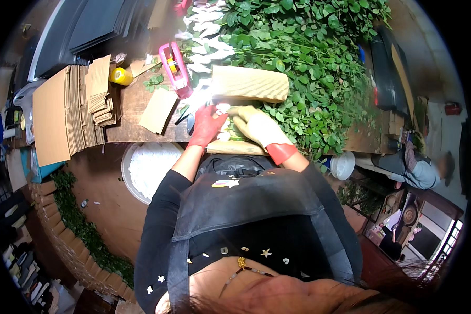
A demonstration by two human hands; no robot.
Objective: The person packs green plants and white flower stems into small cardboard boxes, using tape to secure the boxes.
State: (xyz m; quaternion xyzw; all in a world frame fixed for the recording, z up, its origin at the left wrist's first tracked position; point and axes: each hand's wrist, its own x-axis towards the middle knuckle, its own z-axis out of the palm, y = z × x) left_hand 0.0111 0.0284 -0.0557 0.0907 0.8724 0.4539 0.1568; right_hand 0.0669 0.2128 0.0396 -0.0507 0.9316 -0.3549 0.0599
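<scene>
My left hand (206, 126), in a red glove, is at the edge of a small row of white flower heads (224, 136). Its thumb and fingers close about the topmost white flower (223, 107). From the other side reaches my right hand (261, 127), in a pale yellow glove with a red cuff. Its fingers lie over the flowers and green stems; whether they grip anything is hidden. Beneath the flowers, a corrugated cardboard sheet (235, 147) shows at the table edge. Just beyond my hands lies a curved corrugated cardboard wrap (250, 83).
Leafy stems (298, 66) cover the table's right, beside white-wrapped flower heads (212, 43). A pink tape dispenser (174, 70), yellow roll (121, 76), cardboard piece (159, 110) and cardboard stacks (68, 114) lie left. Below stand a bin (151, 168) and a white bucket (343, 165); another person (422, 172) is far right.
</scene>
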